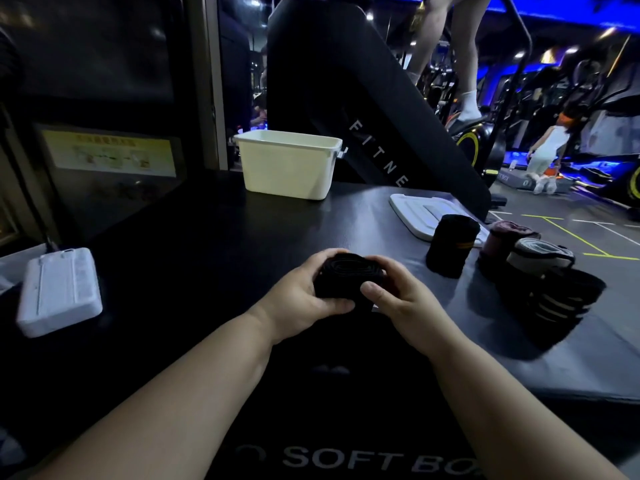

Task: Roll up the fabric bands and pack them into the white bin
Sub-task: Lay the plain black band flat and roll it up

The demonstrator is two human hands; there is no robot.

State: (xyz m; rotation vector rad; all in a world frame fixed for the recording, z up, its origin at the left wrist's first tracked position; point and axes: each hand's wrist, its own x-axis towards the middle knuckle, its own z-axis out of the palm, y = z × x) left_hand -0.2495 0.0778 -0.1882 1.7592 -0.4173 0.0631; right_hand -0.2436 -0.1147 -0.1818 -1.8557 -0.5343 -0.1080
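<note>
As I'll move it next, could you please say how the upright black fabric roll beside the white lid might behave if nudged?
The upright black fabric roll stands on its end, so a nudge would probably tip it; on its side it may roll. Being wound cloth, it likely squashes when gripped.

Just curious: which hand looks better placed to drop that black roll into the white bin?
Probably the left hand: it grips the black roll, and the white bin stands ahead, slightly leftward.
</note>
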